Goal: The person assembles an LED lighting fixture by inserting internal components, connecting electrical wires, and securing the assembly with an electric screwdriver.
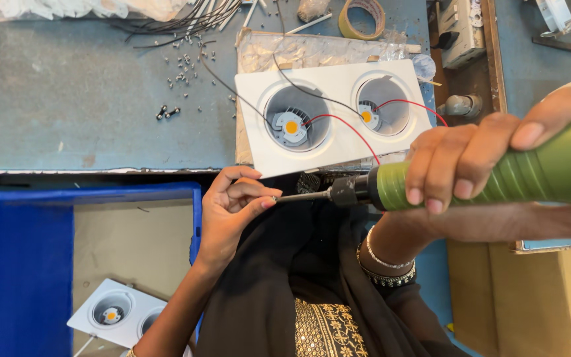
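Note:
My right hand (477, 155) grips a green electric screwdriver (497, 178) held level, its black chuck and thin bit (302, 196) pointing left. My left hand (232, 211) pinches the tip of the bit with thumb and fingers; whether a screw sits there is too small to tell. Just beyond, on the blue-grey bench, lies a white twin downlight housing (335, 116) with two round recesses, each holding a yellow LED chip, with red and black wires running from them.
Loose small screws (183, 69) are scattered on the bench at left. A tape roll (361, 18) and a bundle of black wires lie at the back. A blue crate (21, 264) at lower left holds another white housing (117, 312). A cardboard box stands at lower right.

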